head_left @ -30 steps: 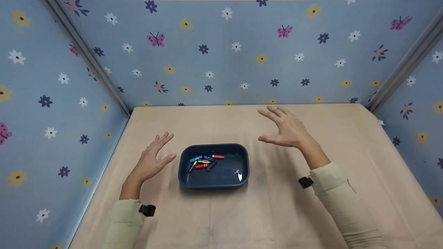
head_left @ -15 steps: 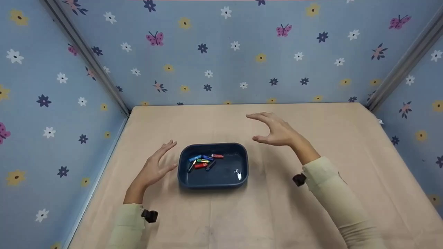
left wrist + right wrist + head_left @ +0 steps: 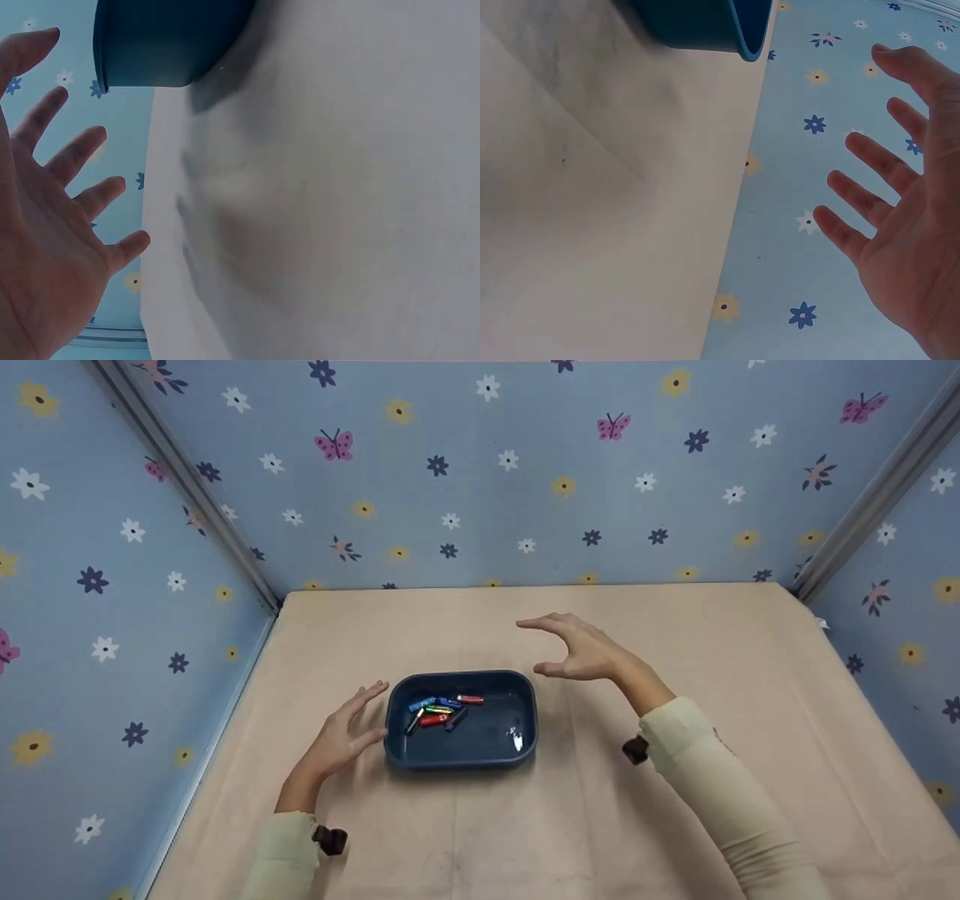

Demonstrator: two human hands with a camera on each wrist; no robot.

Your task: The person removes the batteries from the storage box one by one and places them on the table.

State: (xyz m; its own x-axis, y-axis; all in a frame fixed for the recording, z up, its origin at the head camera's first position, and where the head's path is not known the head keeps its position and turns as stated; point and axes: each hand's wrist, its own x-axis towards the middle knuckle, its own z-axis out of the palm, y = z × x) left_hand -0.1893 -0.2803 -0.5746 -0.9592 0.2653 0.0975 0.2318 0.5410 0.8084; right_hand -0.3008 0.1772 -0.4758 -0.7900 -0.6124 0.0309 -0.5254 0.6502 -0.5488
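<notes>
A dark blue rectangular tub [image 3: 469,757] sits at the middle of the table. Several small batteries [image 3: 435,720] in red, blue, green and black lie in a loose heap in its left half. My left hand [image 3: 337,739] hovers at the tub's left side, fingers spread and thumb close to the rim; the left wrist view shows a gap between hand and tub [image 3: 165,45]. Up and to the right of the tub is my right hand [image 3: 585,650], thumb and fingers apart in a wide curve. In the right wrist view its palm [image 3: 907,255] holds nothing.
A beige cloth covers the table [image 3: 675,645]. Blue flowered panels [image 3: 480,472] close off the back and both sides, joined by grey metal posts [image 3: 187,487]. A small black camera is on each sleeve cuff.
Both hands have come closer to the tub: the left moved right and slightly nearer the body, the right moved left and down. The tub and batteries stayed in place.
</notes>
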